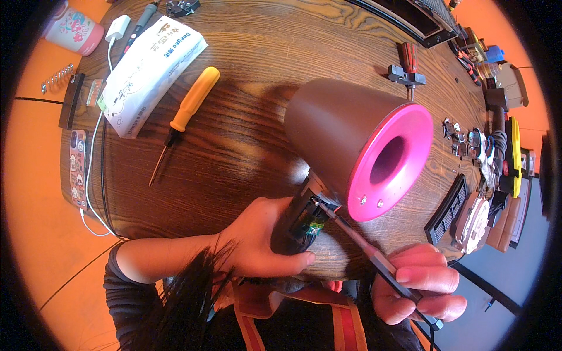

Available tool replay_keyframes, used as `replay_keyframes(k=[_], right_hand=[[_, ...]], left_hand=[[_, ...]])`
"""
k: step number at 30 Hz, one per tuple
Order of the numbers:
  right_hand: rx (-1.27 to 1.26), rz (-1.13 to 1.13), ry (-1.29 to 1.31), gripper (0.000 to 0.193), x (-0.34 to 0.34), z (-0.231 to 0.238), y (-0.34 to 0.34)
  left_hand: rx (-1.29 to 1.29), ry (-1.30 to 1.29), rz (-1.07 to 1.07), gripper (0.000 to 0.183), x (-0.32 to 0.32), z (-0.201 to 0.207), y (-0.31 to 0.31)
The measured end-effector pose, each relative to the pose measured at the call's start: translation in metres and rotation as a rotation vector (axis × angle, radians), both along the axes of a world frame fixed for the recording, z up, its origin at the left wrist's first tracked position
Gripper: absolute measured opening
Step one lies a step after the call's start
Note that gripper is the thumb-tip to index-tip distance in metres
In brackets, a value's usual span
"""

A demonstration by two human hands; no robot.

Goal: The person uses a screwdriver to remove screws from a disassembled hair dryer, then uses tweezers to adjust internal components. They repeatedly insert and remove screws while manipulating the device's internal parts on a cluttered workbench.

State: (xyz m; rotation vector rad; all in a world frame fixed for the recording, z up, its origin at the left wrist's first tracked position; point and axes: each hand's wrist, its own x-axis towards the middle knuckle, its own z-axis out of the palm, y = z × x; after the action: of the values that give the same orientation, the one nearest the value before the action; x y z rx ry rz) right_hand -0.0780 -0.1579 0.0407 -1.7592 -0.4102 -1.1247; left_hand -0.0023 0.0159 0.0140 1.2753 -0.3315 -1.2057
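Observation:
My left hand (252,234) is wrapped round the handle of a hair dryer (333,117), whose wide brown head tilts toward the right and shows a bright pink ring. The handle's casing is open, exposing a small green circuit board (314,227) and wires. From the right, my right hand (418,284) pinches a slim grey and black pen-shaped tool (369,248). Its thin tip reaches into the opened handle just below the head; exact contact is too small to tell. A thin black cord hangs near the tool's back end.
On the wooden table (240,158), a yellow-handled screwdriver (190,105) lies beside a white tissue pack (152,73). A phone (78,167) with a white cable is at the left edge. A red-handled screwdriver (410,58), a black vent-like panel (446,207) and several loose parts lie at right.

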Motion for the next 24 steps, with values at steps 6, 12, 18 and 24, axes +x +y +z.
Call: replay_keyframes(k=[6,12,18,24], right_hand=[[-0.015,0.004,0.006,0.031,0.001,0.001,-0.001],[-0.009,0.078,-0.068,0.03,0.004,-0.003,-0.003],[0.151,0.157,-0.033,0.027,0.001,0.005,-0.007],[0.474,-0.07,0.196,0.046,-0.003,0.019,-0.003]], left_hand=[[0.011,0.028,-0.012,0.044,0.0,0.0,0.0],[0.013,0.056,-0.008,0.044,0.002,0.002,0.0],[-0.001,0.088,0.04,0.022,0.003,0.002,-0.002],[-0.072,0.215,0.089,0.028,0.006,-0.002,-0.004]])
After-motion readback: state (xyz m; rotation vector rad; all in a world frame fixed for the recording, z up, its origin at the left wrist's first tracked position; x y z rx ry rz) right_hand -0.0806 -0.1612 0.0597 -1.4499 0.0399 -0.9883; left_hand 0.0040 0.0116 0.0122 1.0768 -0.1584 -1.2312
